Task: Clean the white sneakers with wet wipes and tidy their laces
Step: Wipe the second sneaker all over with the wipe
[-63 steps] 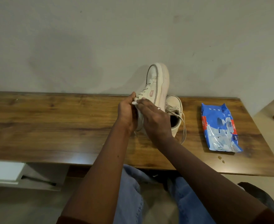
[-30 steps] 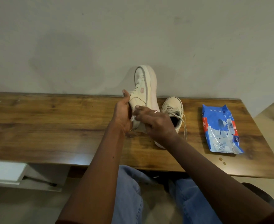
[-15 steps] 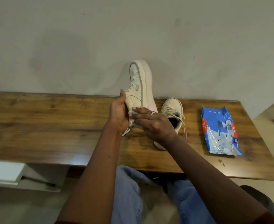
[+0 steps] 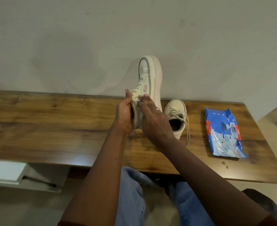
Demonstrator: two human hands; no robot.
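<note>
Now steadying probably light, stiff-soled sneaker (image 4: 149, 74) by its collar with left grip (image 4: 124, 113) curled round; pressing limp wet wipe (image 4: 135, 101) on with flat-fingered right grip (image 4: 152, 118)

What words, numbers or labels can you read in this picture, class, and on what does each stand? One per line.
"72" in brackets, sideways, uncertain: red band on the wet wipes pack.
Rest of the pack's print: too small and blurred to read.
Pink patch on the raised sneaker: no text legible.
</note>
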